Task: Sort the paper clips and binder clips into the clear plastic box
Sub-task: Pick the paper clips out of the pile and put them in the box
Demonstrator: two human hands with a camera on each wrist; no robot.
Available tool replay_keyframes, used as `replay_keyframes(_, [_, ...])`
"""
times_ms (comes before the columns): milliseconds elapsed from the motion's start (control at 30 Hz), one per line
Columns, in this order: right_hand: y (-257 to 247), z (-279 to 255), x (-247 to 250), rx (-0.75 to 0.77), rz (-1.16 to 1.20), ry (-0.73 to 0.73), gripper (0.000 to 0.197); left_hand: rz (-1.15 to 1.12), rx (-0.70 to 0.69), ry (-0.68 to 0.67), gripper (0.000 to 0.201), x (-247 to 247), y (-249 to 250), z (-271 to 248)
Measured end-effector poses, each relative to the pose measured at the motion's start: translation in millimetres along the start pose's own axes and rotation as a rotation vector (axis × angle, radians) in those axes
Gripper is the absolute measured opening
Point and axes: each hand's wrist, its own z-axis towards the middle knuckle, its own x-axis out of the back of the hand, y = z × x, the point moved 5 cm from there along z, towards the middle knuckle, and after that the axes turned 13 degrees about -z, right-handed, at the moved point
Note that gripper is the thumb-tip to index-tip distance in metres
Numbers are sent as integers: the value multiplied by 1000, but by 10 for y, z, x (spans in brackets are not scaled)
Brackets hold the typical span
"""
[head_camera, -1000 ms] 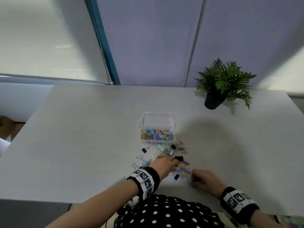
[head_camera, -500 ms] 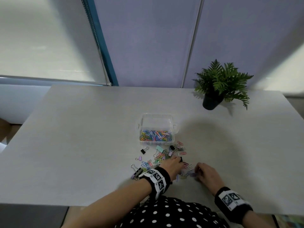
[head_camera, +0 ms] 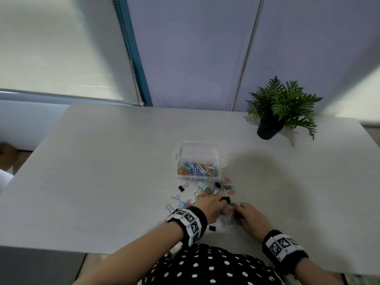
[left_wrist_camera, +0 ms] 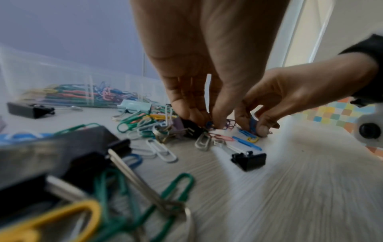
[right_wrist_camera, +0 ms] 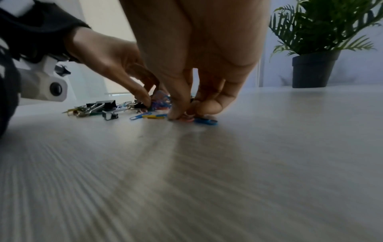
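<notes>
The clear plastic box [head_camera: 181, 153] stands mid-table, its near compartment filled with coloured paper clips [head_camera: 197, 169]. Loose paper clips and binder clips [head_camera: 213, 190] lie scattered between the box and me. My left hand [head_camera: 221, 206] reaches into the near part of this pile and pinches a bunch of coloured paper clips [left_wrist_camera: 209, 125] against the table. My right hand [head_camera: 239, 211] is just to its right, thumb and fingers pinching paper clips [right_wrist_camera: 187, 117] on the tabletop. A black binder clip [left_wrist_camera: 248, 159] lies just in front of both hands.
A potted fern [head_camera: 281, 108] stands at the table's back right. A black binder clip [head_camera: 183, 187] and a mint one [head_camera: 201, 185] lie near the box's front. Another black binder clip [head_camera: 212, 227] lies by my left wrist, near the table's front edge [head_camera: 102, 250].
My right hand has moved left towards the pile, and my left hand has moved slightly right. Both hands now meet over the nearest clips.
</notes>
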Motion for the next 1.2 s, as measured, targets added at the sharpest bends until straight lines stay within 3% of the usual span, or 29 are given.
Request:
replay_keyframes(67, [-18, -9, 1, 47, -50, -1, 30, -75, 26, 33, 23, 70, -51, -29])
replay_keyframes(167, [-53, -54, -16, 140, -109, -35, 69, -230, 52, 99, 16, 212, -187, -101])
replay_keyframes(200, [-51, -65, -28, 153, -110, -35, 72, -281, 58, 125, 14, 264, -241, -136])
replay_keyframes(233, [-35, -64, -50, 167, -94, -15, 65, -332, 66, 154, 12, 317, -298, -181])
replay_keyframes(333, [57, -28, -32, 100, 91, 20, 19, -460, 145, 233, 5, 495, -496, -329])
replay_keyframes(433, [69, 71, 180, 61, 334, 63, 1, -555, 227, 293, 4, 689, -682, -404])
replay_keyframes(533, [-26, 262, 532, 20, 575, 183, 21, -599, 280, 327, 13, 863, -806, -375])
replay_keyframes(733, [-314, 877, 969, -60, 798, 308, 9, -408, 282, 391, 9, 1105, -950, -83])
replay_keyframes(867, [-366, 1008, 1059, -38, 638, 302, 17, -328, 306, 365, 26, 1128, -1017, 1])
replay_keyframes(1000, [-101, 770, 1010, 9, 525, 355, 17, -313, 167, 402, 32, 1093, -785, -73])
replay_keyframes(1100, [139, 484, 784, 62, 325, 255, 17, -290, -21, 291, 27, 862, -379, -64])
replay_keyframes(1200, [295, 195, 475, 64, 95, 45, 38, -198, -103, 58, 24, 498, -37, 36])
